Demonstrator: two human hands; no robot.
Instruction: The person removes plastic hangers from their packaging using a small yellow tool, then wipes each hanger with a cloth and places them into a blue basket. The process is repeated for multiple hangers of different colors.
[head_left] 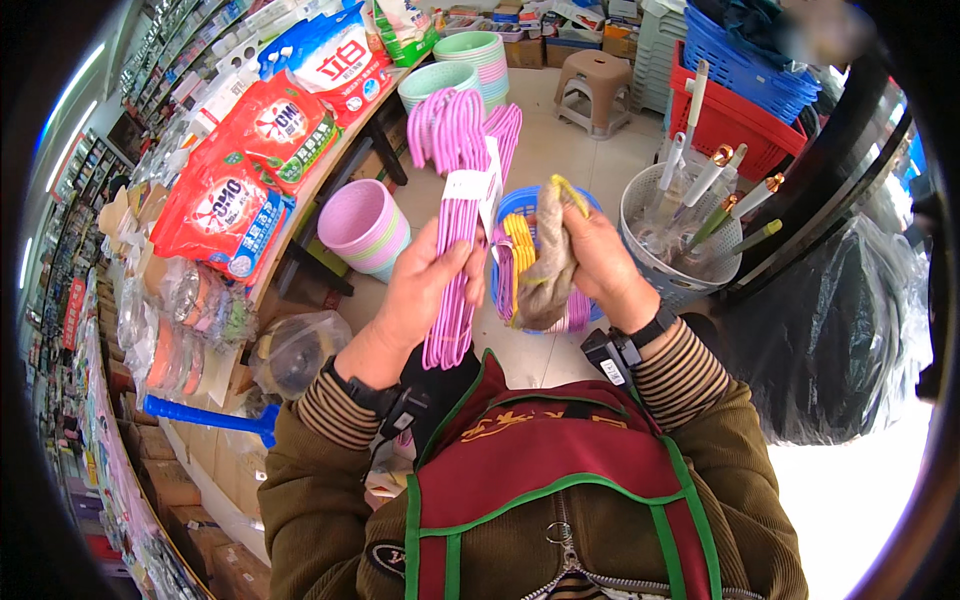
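My left hand (428, 278) is closed round a bundle of pink clothes hangers (458, 240), their hooks pointing away from me. A white paper band wraps the bundle near the hooks. In my right hand (603, 262) is a greyish-beige cloth (548, 262) with a yellow edge, bunched and hanging down; whether it is a glove or a rag I cannot tell. Beneath and beyond the cloth stands a blue basket (588, 200) on the floor. Yellow hangers (521, 245) and more pink and purple ones lie in it, partly hidden by the cloth and my hands.
Red detergent bags (225, 215) line the table at left. Pink and green buckets (360, 215) stand beside it. At right are a pale bin (650, 225) of long handles, stacked red and blue baskets (740, 130) and a black plastic-wrapped bundle (830, 340). A brown stool (593, 90) stands farther back.
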